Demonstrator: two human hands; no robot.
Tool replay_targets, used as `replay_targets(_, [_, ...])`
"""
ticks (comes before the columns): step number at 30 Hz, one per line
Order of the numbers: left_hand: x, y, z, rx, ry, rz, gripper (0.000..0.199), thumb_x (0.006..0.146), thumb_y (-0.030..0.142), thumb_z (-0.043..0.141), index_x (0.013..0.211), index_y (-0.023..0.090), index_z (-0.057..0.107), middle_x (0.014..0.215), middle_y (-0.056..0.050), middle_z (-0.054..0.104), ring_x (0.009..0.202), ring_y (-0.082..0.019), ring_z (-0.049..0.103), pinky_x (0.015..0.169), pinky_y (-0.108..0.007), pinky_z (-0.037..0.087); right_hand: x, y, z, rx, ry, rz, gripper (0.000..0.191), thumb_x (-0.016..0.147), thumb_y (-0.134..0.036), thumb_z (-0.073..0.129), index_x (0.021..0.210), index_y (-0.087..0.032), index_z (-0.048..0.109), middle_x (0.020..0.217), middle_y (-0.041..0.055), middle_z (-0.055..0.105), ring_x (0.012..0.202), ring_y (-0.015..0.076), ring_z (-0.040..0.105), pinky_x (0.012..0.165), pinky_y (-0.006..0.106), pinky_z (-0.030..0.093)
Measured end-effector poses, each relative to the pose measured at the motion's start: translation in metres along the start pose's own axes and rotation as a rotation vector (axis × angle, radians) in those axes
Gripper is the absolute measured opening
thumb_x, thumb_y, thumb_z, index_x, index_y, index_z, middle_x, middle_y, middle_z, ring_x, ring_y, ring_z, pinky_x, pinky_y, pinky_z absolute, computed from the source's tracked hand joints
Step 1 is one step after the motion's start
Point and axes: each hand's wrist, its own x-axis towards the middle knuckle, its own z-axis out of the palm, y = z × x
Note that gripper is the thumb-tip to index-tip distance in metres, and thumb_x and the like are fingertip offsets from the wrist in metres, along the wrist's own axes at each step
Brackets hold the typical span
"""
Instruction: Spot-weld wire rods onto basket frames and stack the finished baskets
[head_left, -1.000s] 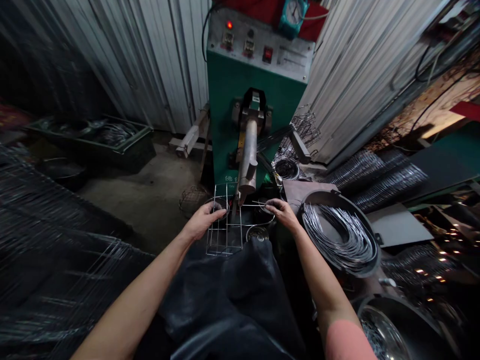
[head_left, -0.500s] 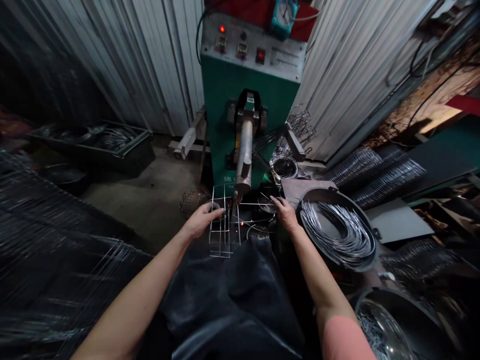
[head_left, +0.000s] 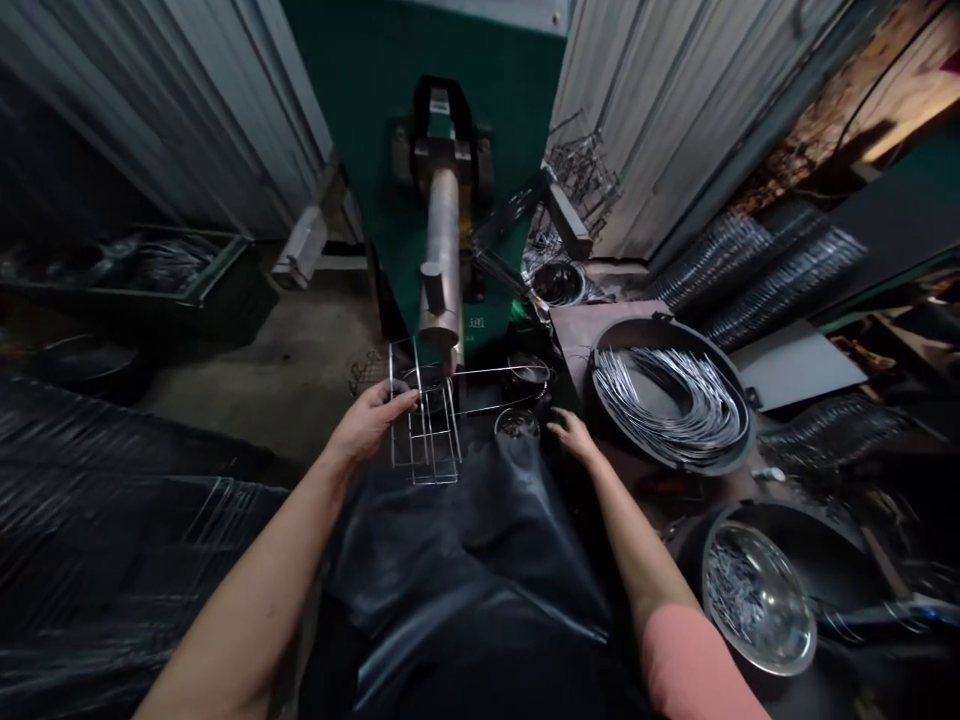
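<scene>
My left hand (head_left: 373,418) grips the left side of a wire frame (head_left: 431,435), thumb across its upper wires. The frame stands below the tip of the machine's metal arm (head_left: 442,260), and a long wire loop (head_left: 501,372) sticks out from it to the right. Past the loop's rounded end, my right hand (head_left: 571,434) is off the wire, its fingers apart and nothing visible in them.
A round pan (head_left: 750,425) of bent wires lies at the right. Below it, a shiny bowl (head_left: 799,625) holds small metal pieces. The green machine (head_left: 360,130) stands ahead. A green bin (head_left: 225,275) is at the left. A dark apron (head_left: 480,570) covers my lap.
My right hand has let go of the wire and moved slightly down. The wire now shows as a rounded loop. The view has tipped downward, and sparks near the arm's tip are gone.
</scene>
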Motion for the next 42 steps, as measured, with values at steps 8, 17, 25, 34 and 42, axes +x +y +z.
replay_targets(8, [-0.009, 0.01, 0.0, 0.13, 0.056, -0.135, 0.044, 0.049, 0.055, 0.076, 0.064, 0.019, 0.056, 0.062, 0.005, 0.055, 0.063, -0.01, 0.046, 0.057, -0.02, 0.037, -0.116, 0.061, 0.04, 0.07, 0.04, 0.267, 0.018, 0.072, -0.014, 0.056, 0.085, -0.018, 0.068, 0.091, 0.0091, 0.07, 0.089, 0.0247, 0.065, 0.083, 0.041, 0.05])
replay_targets(17, [-0.021, 0.034, 0.025, 0.222, 0.245, -0.345, 0.041, 0.037, 0.048, 0.08, 0.064, 0.024, 0.06, 0.066, 0.003, 0.063, 0.066, -0.013, 0.055, 0.046, -0.018, 0.042, -0.085, 0.083, 0.057, 0.129, 0.111, 0.436, 0.019, 0.072, -0.007, 0.052, 0.078, -0.017, 0.068, 0.083, 0.0063, 0.071, 0.083, 0.0208, 0.066, 0.078, 0.034, 0.051])
replay_targets(25, [-0.024, 0.024, 0.025, 0.186, 0.369, -0.318, 0.038, 0.042, 0.046, 0.08, 0.069, 0.025, 0.065, 0.068, 0.005, 0.066, 0.066, -0.009, 0.061, 0.052, -0.009, 0.047, -0.063, 0.044, 0.075, 0.19, 0.138, 0.465, 0.021, 0.078, -0.01, 0.05, 0.085, -0.018, 0.068, 0.087, 0.0061, 0.069, 0.085, 0.02, 0.064, 0.08, 0.034, 0.05])
replay_targets(34, [-0.022, 0.025, 0.025, 0.195, 0.316, -0.344, 0.029, 0.043, 0.038, 0.077, 0.065, 0.025, 0.064, 0.066, 0.003, 0.066, 0.066, -0.014, 0.062, 0.042, -0.015, 0.044, -0.018, -0.039, -0.116, -0.585, 0.369, 0.218, 0.034, 0.09, -0.021, 0.04, 0.12, -0.017, 0.056, 0.114, 0.0147, 0.058, 0.11, 0.0256, 0.049, 0.091, 0.038, 0.04])
replay_targets(42, [-0.008, 0.008, 0.008, 0.065, 0.203, -0.254, 0.053, 0.024, 0.047, 0.083, 0.063, 0.019, 0.061, 0.061, 0.005, 0.062, 0.061, -0.01, 0.056, 0.056, -0.017, 0.046, 0.01, -0.012, -0.144, -0.803, -0.06, 0.392, 0.027, 0.085, -0.014, 0.044, 0.103, -0.012, 0.064, 0.106, 0.0166, 0.064, 0.098, 0.0239, 0.059, 0.08, 0.03, 0.044])
